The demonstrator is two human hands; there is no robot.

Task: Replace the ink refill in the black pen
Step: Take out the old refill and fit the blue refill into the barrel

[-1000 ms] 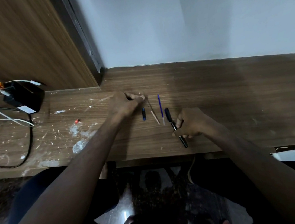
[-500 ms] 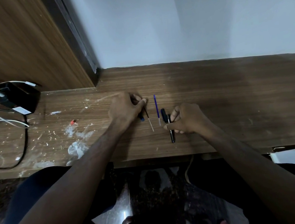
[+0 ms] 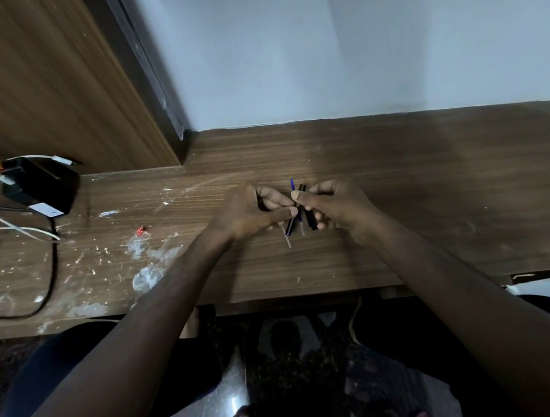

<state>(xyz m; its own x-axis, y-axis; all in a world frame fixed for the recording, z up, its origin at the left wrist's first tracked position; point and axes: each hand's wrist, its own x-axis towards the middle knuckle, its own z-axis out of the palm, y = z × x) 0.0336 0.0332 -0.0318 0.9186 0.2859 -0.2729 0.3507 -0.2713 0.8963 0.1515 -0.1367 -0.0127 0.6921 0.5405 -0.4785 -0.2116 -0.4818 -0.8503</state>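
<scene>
2 hands met above the surface (image 3: 404, 214) | your left hand (image 3: 250, 211) pinched a dark pen piece (image 3: 291, 224) | your right hand (image 3: 336, 206) gripped the black pen (image 3: 310, 219) | blue refill (image 3: 292, 185) lay between them, partly hidden

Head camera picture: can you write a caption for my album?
Both hands, left and right, hold black pen parts over a wooden desk, blue refill between them.
</scene>
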